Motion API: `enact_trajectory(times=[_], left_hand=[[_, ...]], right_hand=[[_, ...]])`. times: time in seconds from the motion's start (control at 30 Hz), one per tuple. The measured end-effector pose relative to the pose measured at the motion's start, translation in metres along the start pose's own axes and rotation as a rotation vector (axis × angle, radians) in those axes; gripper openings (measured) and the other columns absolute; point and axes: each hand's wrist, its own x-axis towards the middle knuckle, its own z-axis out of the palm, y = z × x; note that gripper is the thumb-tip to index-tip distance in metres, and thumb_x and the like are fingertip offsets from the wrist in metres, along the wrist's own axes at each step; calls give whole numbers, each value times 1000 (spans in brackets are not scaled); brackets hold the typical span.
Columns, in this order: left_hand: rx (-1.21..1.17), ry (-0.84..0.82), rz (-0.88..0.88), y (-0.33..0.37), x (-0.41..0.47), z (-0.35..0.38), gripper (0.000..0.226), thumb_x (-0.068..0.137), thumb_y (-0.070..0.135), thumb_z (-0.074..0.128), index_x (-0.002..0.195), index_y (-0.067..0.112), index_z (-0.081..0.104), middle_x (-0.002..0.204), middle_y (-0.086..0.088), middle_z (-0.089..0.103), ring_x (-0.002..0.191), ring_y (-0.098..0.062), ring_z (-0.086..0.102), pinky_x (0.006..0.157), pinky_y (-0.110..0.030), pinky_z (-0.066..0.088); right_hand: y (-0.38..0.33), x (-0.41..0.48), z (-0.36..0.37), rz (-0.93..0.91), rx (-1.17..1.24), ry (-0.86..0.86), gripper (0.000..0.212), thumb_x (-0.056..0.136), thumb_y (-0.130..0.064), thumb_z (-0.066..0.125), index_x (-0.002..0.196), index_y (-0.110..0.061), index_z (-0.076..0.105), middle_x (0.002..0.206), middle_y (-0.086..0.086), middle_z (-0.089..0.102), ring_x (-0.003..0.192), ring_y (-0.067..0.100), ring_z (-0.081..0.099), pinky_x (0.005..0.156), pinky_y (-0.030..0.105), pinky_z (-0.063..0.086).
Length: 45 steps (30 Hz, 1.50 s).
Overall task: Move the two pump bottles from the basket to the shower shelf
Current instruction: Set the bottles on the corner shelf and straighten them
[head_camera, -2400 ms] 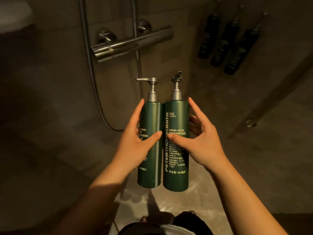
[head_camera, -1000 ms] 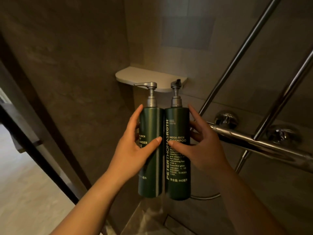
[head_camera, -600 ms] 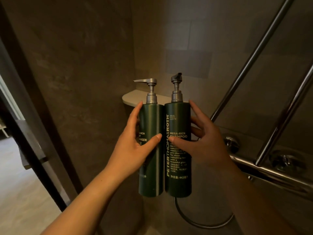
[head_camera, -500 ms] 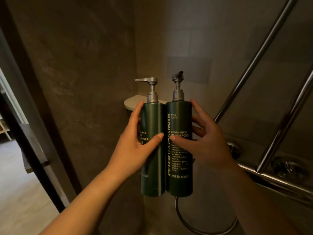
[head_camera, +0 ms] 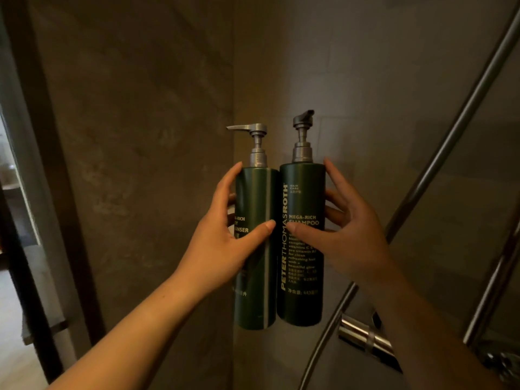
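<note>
1. The 2 dark green cylindrical plastic pump bottles are held upright in mid-air, side by side and touching, in front of the inner corner where 2 grey-brown stone-look shower walls (head_camera: 135,114) meet.
2. Bare wall lies above and to the left of the bottles; on the right a slanted grey metal shower rail (head_camera: 455,122) runs up towards the top right corner, apart from the right forearm.
3. Low on the right a chrome tubular mixer bar (head_camera: 363,337) juts out just beneath the right wrist, and a thin grey shower hose (head_camera: 323,336) curves down below the bottles.
4. At the far left a dark door frame (head_camera: 70,249) stands between the wall and a brighter room beyond.
5. The left hand (head_camera: 222,243) grasps the left green pump bottle (head_camera: 259,263), thumb across the front and fingers wrapped behind, covering part of its pale label, which reads only in fragments.
6. The right hand (head_camera: 346,237) grasps the right green pump bottle (head_camera: 304,192) likewise, thumb on the front, fingers spread around the far side.
7. The right bottle's label shows "PETER THOMAS ROTH" running vertically and "MEGA-RICH SHAMPOO"; the smaller print below is too blurred to read.
8. Each bottle has a matte silver pump: the left nozzle points left, the right one angles up towards the wall.
9. No shelf or basket shows in this view.
</note>
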Motion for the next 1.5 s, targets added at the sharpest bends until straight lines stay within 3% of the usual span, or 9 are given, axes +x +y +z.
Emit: enact_trajectory(times=[0.17, 0.3, 0.47, 0.73, 0.87, 0.97, 1.17, 1.33, 1.5], left_hand=[[-21, 16, 22, -12, 40, -9, 84, 66, 39, 75, 130, 58, 25, 116, 21, 50, 102, 7, 55, 70, -10, 51], [-41, 34, 44, -31, 66, -12, 83, 62, 41, 77, 125, 63, 27, 121, 18, 50, 109, -3, 55, 73, -17, 52], [-76, 25, 66, -56, 87, -12, 84, 61, 42, 77, 125, 63, 28, 120, 22, 49, 106, 14, 49, 66, -1, 43], [-109, -4, 128, -76, 111, -11, 83, 67, 28, 77, 126, 60, 29, 124, 20, 47, 107, 16, 47, 69, 1, 40], [-123, -2, 155, -83, 109, -7, 86, 68, 21, 78, 130, 55, 29, 123, 19, 47, 106, 15, 48, 70, 1, 41], [-136, 2, 163, -84, 106, -7, 88, 66, 25, 77, 132, 52, 27, 122, 31, 47, 111, 12, 47, 76, -1, 41], [-132, -23, 161, -85, 93, -5, 94, 68, 29, 74, 130, 63, 13, 110, 59, 35, 108, 27, 38, 73, 4, 37], [-171, -41, 69, -95, 78, -9, 90, 66, 38, 70, 130, 66, 13, 121, 34, 40, 107, 24, 42, 69, 1, 41], [-124, -82, 27, -104, 70, -15, 89, 63, 45, 68, 131, 66, 13, 125, 36, 40, 116, 17, 41, 80, -18, 51]], right_hand=[[5, 35, 5, -41, -29, 37, 94, 63, -19, 81, 129, -60, 28, 121, -21, 49, 103, -15, 49, 67, 6, 44], [15, 56, 13, -62, -92, 74, 94, 64, -19, 79, 132, -57, 27, 128, -14, 48, 113, -2, 49, 73, 11, 47], [29, 73, 20, -87, -153, 120, 93, 65, -17, 79, 130, -58, 27, 127, -15, 49, 113, -2, 48, 80, 19, 46], [45, 90, 24, -96, -209, 195, 92, 62, -26, 78, 127, -63, 26, 115, -33, 47, 111, -12, 45, 78, 14, 45], [53, 88, 26, -97, -228, 201, 93, 61, -27, 78, 129, -62, 26, 123, -25, 48, 113, -6, 47, 87, 26, 46], [57, 85, 26, -96, -222, 195, 92, 61, -29, 79, 130, -62, 27, 127, -21, 49, 115, -3, 47, 89, 32, 46], [58, 80, 25, -105, -164, 150, 92, 63, -31, 77, 133, -58, 24, 134, -18, 46, 121, 0, 45, 95, 41, 45], [60, 76, 23, -101, -106, 98, 94, 67, -23, 76, 135, -58, 21, 141, -13, 41, 126, 6, 42, 98, 47, 42], [60, 73, 23, -88, -90, 76, 96, 71, -17, 76, 136, -58, 18, 143, -13, 38, 127, 6, 40, 99, 47, 40]])
